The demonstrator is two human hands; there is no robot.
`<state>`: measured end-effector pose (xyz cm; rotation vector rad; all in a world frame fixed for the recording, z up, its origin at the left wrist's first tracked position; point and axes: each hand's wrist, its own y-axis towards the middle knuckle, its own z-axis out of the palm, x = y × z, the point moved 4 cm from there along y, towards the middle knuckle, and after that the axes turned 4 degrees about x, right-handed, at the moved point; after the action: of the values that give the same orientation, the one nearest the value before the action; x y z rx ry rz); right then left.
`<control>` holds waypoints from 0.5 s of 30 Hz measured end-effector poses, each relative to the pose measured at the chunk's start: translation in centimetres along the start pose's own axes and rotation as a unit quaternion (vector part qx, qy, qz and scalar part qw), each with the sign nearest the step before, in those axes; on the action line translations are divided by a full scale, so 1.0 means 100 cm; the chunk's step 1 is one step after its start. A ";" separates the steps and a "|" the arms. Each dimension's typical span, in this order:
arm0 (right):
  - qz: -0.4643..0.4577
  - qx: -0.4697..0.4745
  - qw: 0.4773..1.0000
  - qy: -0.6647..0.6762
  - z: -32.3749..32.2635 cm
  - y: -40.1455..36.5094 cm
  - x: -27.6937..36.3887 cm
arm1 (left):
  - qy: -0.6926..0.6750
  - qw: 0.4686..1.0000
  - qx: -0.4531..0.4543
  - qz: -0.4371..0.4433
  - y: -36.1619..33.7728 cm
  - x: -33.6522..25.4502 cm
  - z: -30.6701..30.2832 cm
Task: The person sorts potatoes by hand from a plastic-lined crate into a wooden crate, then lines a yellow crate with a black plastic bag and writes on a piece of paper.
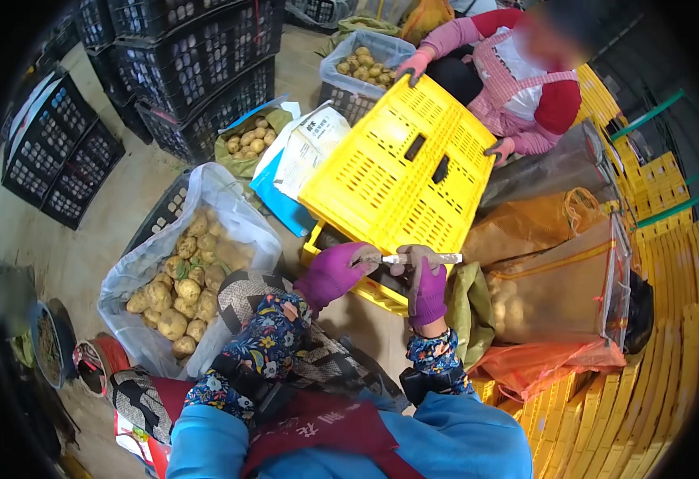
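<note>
A white marker pen (pixel 450 259) lies crosswise between my two gloved hands. My right hand (pixel 425 289), in a purple glove with dirty fingertips, is closed around its barrel. The fingers of my left hand (pixel 335 274), in a matching glove, pinch at the pen's left end; whether a separate cap is there is hard to make out. Just beyond my hands is a yellow plastic crate (pixel 381 172) with a slotted face, tilted up toward me. A co-worker in a pink checked apron grips its far edges with both gloved hands.
At my left stands a lined crate of potatoes (pixel 172 299). Farther off are a sack of potatoes (pixel 249 142), another lined potato crate (pixel 365 68) and stacked black crates (pixel 198 72). Mesh bags (pixel 557 275) and yellow crates (pixel 605 415) crowd the right.
</note>
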<state>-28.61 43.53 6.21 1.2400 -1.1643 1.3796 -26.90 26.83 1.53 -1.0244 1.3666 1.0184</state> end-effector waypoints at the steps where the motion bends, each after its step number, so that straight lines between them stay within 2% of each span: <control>1: 0.009 -0.001 1.000 0.000 0.002 0.002 -0.003 | 0.036 0.999 -0.001 -0.010 -0.001 -0.005 -0.003; 3: 0.017 0.022 0.999 -0.042 0.008 0.004 -0.006 | 0.102 0.995 -0.021 0.000 -0.004 -0.003 -0.004; 6: 0.010 0.017 0.999 -0.025 0.024 0.007 -0.011 | 0.349 0.936 -0.046 -0.006 -0.005 -0.009 -0.008; 7: 0.006 0.012 1.000 -0.008 0.032 0.008 -0.014 | 0.359 0.928 -0.101 0.012 -0.004 -0.002 -0.008; 8: 0.003 0.007 1.000 0.007 0.041 0.008 -0.015 | 0.371 0.921 -0.115 0.015 -0.004 -0.003 -0.010; 9: 0.026 -0.037 0.999 0.019 0.049 0.009 -0.014 | 0.384 0.914 -0.129 0.017 -0.004 -0.006 -0.013; 11: 0.054 -0.019 0.997 0.048 0.057 0.017 -0.017 | 0.423 0.892 -0.155 0.021 -0.006 -0.005 -0.022; 14: 0.093 -0.006 0.994 0.055 0.069 0.022 -0.024 | 0.464 0.872 -0.155 -0.018 -0.009 -0.003 -0.030; 15: 0.080 0.011 0.997 0.020 0.074 0.021 -0.018 | 0.426 0.881 -0.203 0.035 -0.014 0.000 -0.030</control>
<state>-29.63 35.80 4.60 1.1497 -1.2466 1.5325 -26.33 23.52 1.58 -1.8973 1.9390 0.9579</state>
